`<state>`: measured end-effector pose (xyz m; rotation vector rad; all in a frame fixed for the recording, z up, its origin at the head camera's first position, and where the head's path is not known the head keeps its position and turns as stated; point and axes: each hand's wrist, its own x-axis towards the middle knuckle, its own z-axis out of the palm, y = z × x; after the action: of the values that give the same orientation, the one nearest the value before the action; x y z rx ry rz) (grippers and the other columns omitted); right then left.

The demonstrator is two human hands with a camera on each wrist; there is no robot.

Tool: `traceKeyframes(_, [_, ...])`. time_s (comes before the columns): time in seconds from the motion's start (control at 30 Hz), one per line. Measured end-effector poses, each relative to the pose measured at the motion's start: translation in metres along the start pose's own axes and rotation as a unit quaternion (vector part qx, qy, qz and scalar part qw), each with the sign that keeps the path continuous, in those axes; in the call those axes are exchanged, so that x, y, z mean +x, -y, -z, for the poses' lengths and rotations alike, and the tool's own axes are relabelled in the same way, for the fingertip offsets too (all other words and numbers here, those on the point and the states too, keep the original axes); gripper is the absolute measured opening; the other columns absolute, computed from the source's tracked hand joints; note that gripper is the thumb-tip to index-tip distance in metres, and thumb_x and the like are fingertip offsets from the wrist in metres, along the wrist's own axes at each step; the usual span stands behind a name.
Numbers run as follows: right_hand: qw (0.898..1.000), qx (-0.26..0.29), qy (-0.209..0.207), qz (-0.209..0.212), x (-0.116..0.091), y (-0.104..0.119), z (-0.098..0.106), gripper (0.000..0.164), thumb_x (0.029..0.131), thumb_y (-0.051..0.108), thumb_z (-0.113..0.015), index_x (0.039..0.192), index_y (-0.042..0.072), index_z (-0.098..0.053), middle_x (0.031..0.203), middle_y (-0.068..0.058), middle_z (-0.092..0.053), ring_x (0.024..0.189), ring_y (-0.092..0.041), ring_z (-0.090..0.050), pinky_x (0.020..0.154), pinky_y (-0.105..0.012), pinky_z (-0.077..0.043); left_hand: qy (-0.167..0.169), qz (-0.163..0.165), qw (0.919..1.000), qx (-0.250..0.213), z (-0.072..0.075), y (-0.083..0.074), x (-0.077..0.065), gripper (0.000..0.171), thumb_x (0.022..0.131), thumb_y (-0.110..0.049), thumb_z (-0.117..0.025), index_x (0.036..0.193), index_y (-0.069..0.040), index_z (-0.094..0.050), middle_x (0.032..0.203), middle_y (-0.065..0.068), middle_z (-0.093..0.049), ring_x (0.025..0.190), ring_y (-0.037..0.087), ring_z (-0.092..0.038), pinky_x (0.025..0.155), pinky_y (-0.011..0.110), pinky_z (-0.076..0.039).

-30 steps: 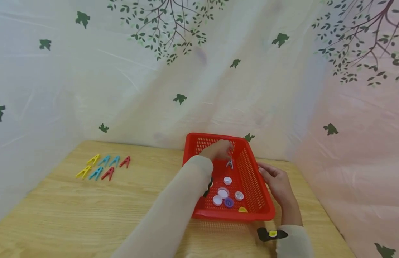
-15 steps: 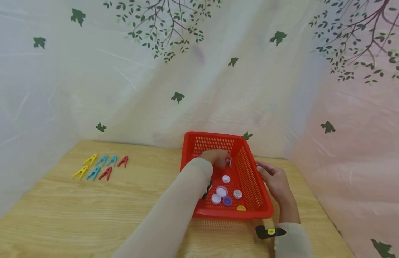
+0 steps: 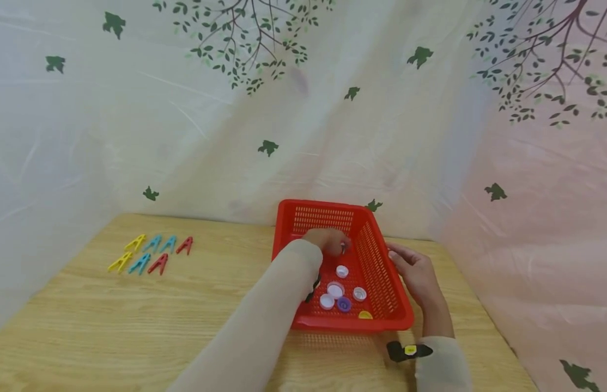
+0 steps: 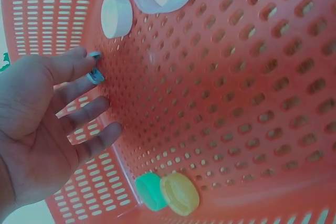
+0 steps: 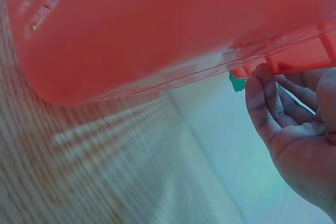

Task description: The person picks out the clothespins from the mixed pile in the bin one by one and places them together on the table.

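Inside the red plastic basket (image 3: pixel 350 325), my left hand (image 3: pixel 328 240) reaches down toward the far end. Its thumb and index finger pinch a small grey-blue clothespin (image 4: pixel 95 74), mostly hidden by the fingers; the other fingers are loosely spread near the basket floor. My right hand (image 3: pixel 421 277) holds the basket's right rim from outside, and the right wrist view shows its fingers (image 5: pixel 265 80) curled up under that rim. White bottle caps (image 3: pixel 342 271), a purple cap (image 3: pixel 344 304) and a yellow cap (image 3: pixel 365 315) lie on the basket floor. A green cap (image 4: pixel 150 191) shows in the left wrist view.
On the left of the wooden table (image 3: pixel 186 321), clothespins lie in two rows: yellow clothespins (image 3: pixel 120 262), blue clothespins (image 3: pixel 139 264) and red clothespins (image 3: pixel 158 264). A pale leaf-printed curtain (image 3: pixel 225 136) hangs behind the table and along its sides.
My left hand has lowered toward the basket floor and taken the grey-blue clothespin between thumb and index finger. My right hand stays on the rim. The head view has shifted slightly.
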<state>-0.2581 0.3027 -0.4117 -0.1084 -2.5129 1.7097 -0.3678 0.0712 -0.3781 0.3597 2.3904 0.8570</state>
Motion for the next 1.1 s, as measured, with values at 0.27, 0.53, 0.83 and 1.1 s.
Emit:
traceKeyframes(0.27, [1.000, 0.002, -0.001, -0.002, 0.000, 0.001, -0.001, 0.053, 0.102, 0.043, -0.060, 0.148, 0.015, -0.057, 0.143, -0.012, -0.060, 0.121, -0.028, -0.065, 0.091, -0.031, -0.057, -0.014, -0.036, 0.9975, 0.059, 0.008, 0.007, 0.003, 0.020, 0.090, -0.020, -0.080, 0.108, -0.020, -0.072, 0.104, 0.000, -0.067, 0.097, 0.023, -0.067, 0.078, 0.042, -0.061])
traceKeyframes(0.53, [1.000, 0.004, 0.005, -0.002, -0.001, 0.003, 0.000, 0.053, 0.103, 0.041, -0.060, 0.148, 0.014, -0.056, 0.143, -0.014, -0.060, 0.119, -0.025, -0.065, 0.090, -0.030, -0.057, -0.031, -0.038, 0.9980, 0.039, 0.005, 0.011, 0.016, 0.029, 0.084, -0.014, -0.085, 0.108, -0.023, -0.073, 0.101, 0.001, -0.068, 0.091, 0.026, -0.070, 0.069, 0.044, -0.062])
traceKeyframes(0.83, [1.000, 0.006, 0.006, 0.006, -0.002, 0.004, 0.002, 0.052, 0.103, 0.040, -0.060, 0.147, 0.012, -0.057, 0.141, -0.017, -0.061, 0.111, -0.017, -0.068, 0.087, -0.030, -0.058, -0.034, -0.067, 0.9936, 0.085, 0.000, 0.014, 0.027, 0.033, 0.087, -0.014, -0.083, 0.117, -0.022, -0.073, 0.100, -0.001, -0.067, 0.092, 0.020, -0.064, 0.087, 0.042, -0.059])
traceKeyframes(1.1, [1.000, 0.007, 0.005, 0.005, -0.002, 0.003, 0.000, 0.052, 0.103, 0.040, -0.060, 0.147, 0.012, -0.056, 0.141, -0.017, -0.060, 0.110, -0.017, -0.069, 0.087, -0.030, -0.059, -0.052, -0.049, 0.9931, 0.093, -0.005, 0.015, 0.028, 0.025, 0.087, -0.015, -0.083, 0.109, -0.022, -0.074, 0.097, -0.001, -0.067, 0.088, 0.021, -0.066, 0.082, 0.042, -0.061])
